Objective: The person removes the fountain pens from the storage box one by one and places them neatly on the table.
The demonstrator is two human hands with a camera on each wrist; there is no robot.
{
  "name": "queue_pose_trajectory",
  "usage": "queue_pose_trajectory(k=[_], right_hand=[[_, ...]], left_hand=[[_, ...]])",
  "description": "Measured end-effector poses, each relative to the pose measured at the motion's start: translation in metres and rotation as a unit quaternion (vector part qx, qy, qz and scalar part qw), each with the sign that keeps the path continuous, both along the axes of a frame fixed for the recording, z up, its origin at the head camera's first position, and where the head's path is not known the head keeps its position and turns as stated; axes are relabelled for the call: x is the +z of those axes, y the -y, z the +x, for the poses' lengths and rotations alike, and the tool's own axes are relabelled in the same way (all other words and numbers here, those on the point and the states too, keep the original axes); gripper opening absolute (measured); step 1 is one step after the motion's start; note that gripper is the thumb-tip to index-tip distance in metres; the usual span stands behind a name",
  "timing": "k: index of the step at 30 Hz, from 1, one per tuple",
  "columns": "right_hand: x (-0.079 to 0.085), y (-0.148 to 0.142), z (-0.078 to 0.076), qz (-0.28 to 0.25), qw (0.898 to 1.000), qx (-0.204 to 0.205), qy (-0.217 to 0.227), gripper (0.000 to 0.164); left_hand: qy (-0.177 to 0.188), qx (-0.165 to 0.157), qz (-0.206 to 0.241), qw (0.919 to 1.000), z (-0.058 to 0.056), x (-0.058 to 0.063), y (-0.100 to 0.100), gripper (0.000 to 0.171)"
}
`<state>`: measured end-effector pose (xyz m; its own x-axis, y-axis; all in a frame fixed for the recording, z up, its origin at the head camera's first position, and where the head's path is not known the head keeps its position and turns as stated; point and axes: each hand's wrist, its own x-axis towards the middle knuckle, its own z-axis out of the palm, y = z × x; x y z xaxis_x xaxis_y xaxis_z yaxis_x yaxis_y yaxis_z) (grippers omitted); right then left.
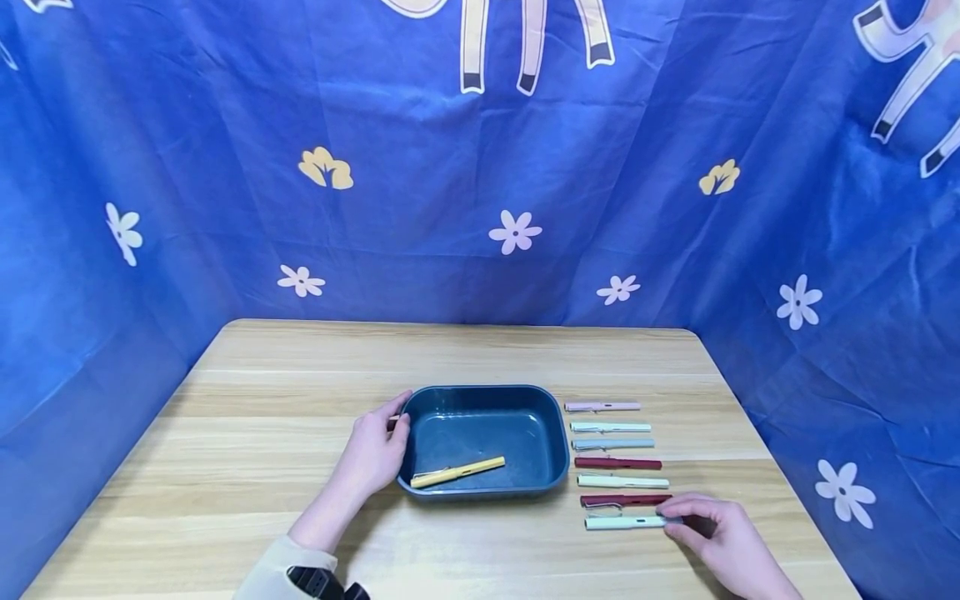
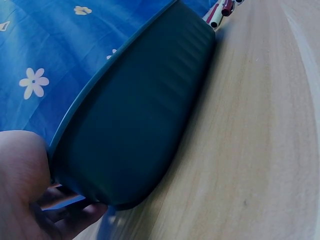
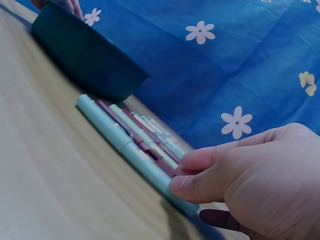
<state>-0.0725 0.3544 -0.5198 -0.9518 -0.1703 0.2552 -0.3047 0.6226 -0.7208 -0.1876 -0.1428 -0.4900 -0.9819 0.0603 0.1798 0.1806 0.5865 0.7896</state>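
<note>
My left hand [image 1: 377, 446] grips the left end of a dark teal, round-cornered box [image 1: 491, 494], thumb at the rim and fingers around its wall. Inside the box a yellow pen [image 1: 459, 472] lies at a slant near the front left corner. To the right of the box, several capped pens lie in a column, roughly parallel. My right hand [image 1: 716, 537] pinches the right end of the nearest one, a mint green pen [image 1: 621, 523], between thumb and forefinger. In the right wrist view this mint pen [image 3: 112, 132] lies along the table beside the others.
Behind the mint pen lie a dark red pen [image 1: 630, 501], a pale green pen [image 1: 622, 482], another dark red pen [image 1: 618, 463], a light blue pen [image 1: 615, 444], a pale mint pen [image 1: 611, 427] and a lilac pen [image 1: 603, 407]. Blue patterned cloth [image 1: 420, 250] surrounds the wooden table [image 1: 300, 358].
</note>
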Motion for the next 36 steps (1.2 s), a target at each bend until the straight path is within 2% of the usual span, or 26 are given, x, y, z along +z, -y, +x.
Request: queue_pose_trajectory(k=[7,12,19,21,25,32,36], right_hand=[[0.019,0.003,-0.003,-0.044,0.999,0.02,-0.018,0.024],[0.035,0.015,-0.012,-0.064,0.996,0.038,-0.04,0.027],[0.052,0.034,-0.032,-0.092,0.988,0.107,-0.055,0.033],[0.055,0.039,-0.036,-0.1,0.986,0.12,-0.052,0.032],[0.062,0.052,-0.04,-0.105,0.987,0.119,-0.032,0.028],[0.069,0.072,-0.051,-0.099,0.984,0.14,-0.053,0.028],[0.072,0.082,-0.055,-0.12,0.98,0.154,-0.043,0.029]], left_hand=[[-0.005,0.0,-0.001,1.0,0.002,0.001,0.0,0.044],[-0.008,0.0,-0.002,1.0,0.002,0.001,0.001,0.044],[0.0,0.0,-0.001,1.0,0.001,0.0,0.001,0.045],[-0.001,-0.001,0.0,1.0,0.0,-0.001,0.001,0.045],[-0.003,-0.001,0.002,1.0,0.001,0.0,0.0,0.045],[-0.003,-0.002,0.003,1.0,0.0,0.0,0.001,0.045],[-0.003,-0.003,0.003,1.0,0.001,0.0,0.001,0.045]])
